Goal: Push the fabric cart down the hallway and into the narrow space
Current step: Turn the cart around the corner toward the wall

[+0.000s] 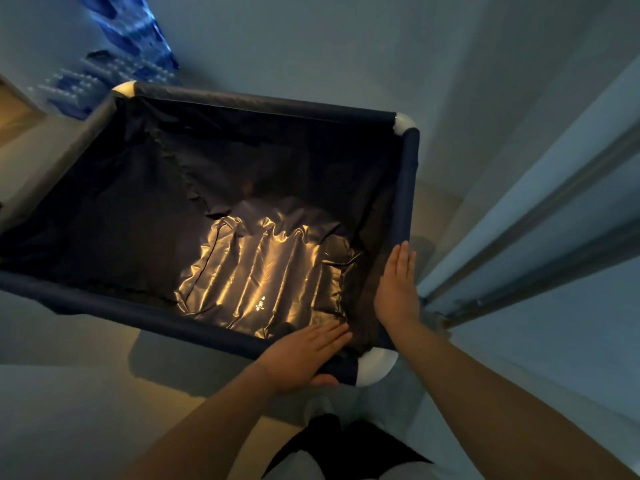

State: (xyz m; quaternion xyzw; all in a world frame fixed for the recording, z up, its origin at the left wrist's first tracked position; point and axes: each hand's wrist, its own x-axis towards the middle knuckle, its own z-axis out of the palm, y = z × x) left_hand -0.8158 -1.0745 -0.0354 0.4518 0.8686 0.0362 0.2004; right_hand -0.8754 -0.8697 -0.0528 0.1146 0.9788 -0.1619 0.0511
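Note:
The fabric cart (263, 105) is a dark navy bin with padded rails and white corner joints. It fills the middle of the view, with nothing in it and its shiny liner lit at the bottom. My left hand (304, 358) lies on the near rail beside the near right corner, fingers flat over the rail, thumb under it. My right hand (398, 289) rests flat along the right rail, fingers straight and together. Neither hand is curled tight around a rail.
A pale wall (346, 46) stands close behind the cart's far rail. A door frame with a metal strip (519, 244) runs along the right, near the right rail. Packs of water bottles in blue wrap (114, 74) sit at the far left.

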